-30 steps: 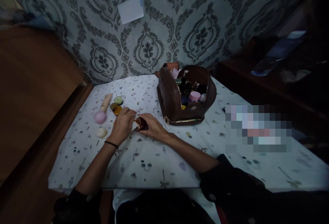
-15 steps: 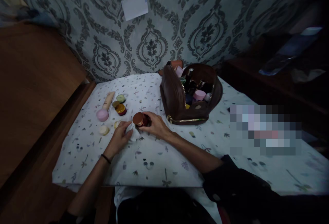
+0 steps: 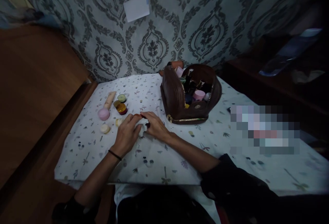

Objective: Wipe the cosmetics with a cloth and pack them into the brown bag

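Jar [image 3: 148, 125]: dark, reddish along its top edge, mostly hidden, tilt unclear; slightly left of and below frame centre.
Tissue [image 3: 143, 128]: white, crumpled, bunched up against the jar.

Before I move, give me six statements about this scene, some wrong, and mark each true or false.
1. The left hand holds a white tissue. True.
2. The person wears no band. False: a black band circles the left wrist.
3. The right hand holds a jar. True, though the jar is mostly hidden.
4. The tube lies left of the bag. True.
5. The bag's top is closed. False: it gapes open, showing a pink lid.
6. Both hands are inside the bag. False: they are left of it.
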Demonstrator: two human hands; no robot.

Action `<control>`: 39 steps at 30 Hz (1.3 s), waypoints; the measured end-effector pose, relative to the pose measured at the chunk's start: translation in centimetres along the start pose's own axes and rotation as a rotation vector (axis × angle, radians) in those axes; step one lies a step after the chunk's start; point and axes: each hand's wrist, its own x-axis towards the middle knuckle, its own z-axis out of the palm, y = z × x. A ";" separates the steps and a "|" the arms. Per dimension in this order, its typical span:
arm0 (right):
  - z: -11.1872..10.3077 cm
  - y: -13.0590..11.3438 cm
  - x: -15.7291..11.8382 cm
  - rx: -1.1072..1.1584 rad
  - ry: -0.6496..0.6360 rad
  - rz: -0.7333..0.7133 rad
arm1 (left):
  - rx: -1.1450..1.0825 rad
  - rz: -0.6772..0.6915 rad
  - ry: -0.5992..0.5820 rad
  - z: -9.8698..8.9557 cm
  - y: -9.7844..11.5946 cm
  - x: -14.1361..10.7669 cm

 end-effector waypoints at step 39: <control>0.2 0.1 -0.2 -0.023 -0.046 0.074 | 0.237 0.135 -0.152 -0.9 -1.3 2.8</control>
